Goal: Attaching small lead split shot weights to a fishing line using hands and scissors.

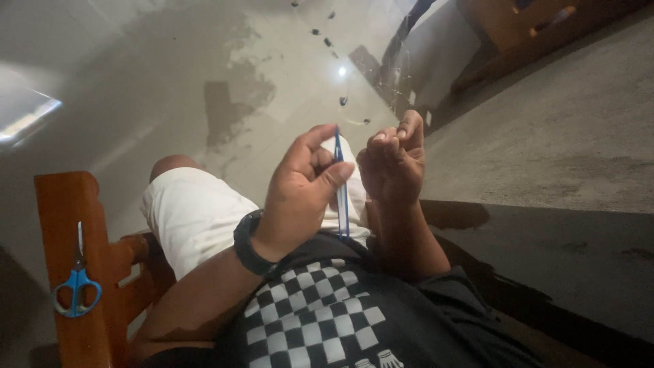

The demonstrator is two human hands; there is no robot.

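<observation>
Far left: blue-handled scissors (77, 286) lie on the wooden chair arm (68, 204), well apart from both hands. Centre: left hand (300, 194), black wristband (248, 244) at the wrist, pinches a thin blue hook (340, 187) between thumb and fingers; hook upright above the white shorts (194, 215). Just beside it, right hand (394, 160) is clenched, fingertips pinched together; what it grips is too fine to tell.

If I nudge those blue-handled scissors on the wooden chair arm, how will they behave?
The scissors look small and probably light. They lie flat on the narrow, polished chair arm, so a sideways push would likely slide them off the edge. Being flat, they should not roll.
</observation>
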